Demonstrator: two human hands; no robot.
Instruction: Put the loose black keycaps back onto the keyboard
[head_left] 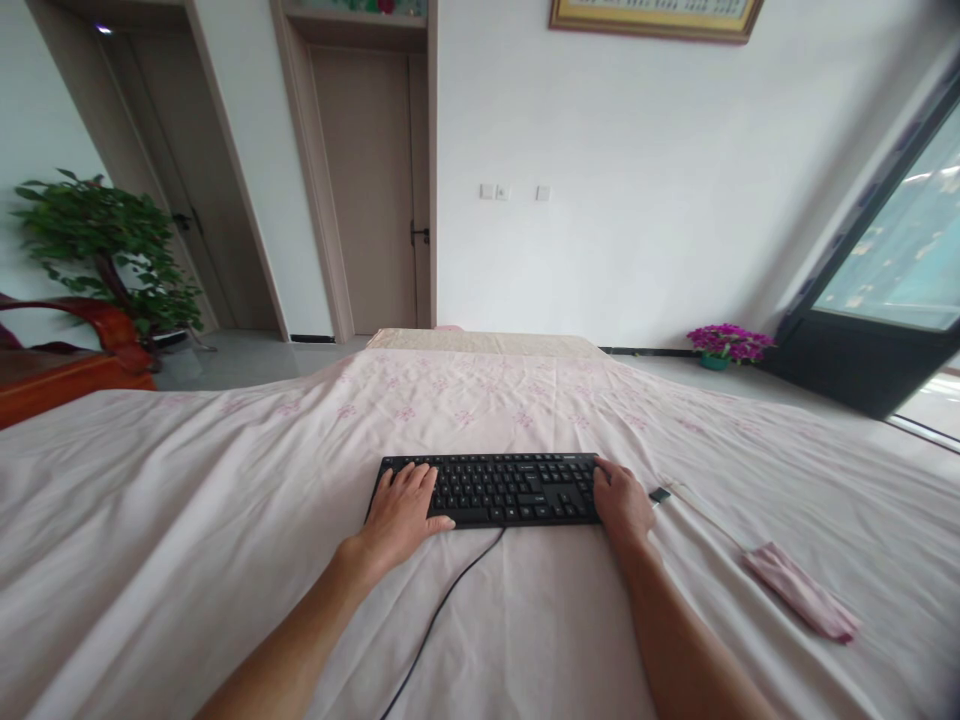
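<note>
A black keyboard lies flat on a pale pink cloth that covers the table in front of me. My left hand rests on the keyboard's left end, fingers stretched over the keys and thumb along the front edge. My right hand is curled around the keyboard's right end, gripping its edge. A black cable runs from the keyboard's front toward me across the cloth.
A small dark plug with a thin cord lies just right of my right hand. A folded pink cloth pouch sits farther right. A red wooden chair and a green plant stand at the left; purple flowers are by the window.
</note>
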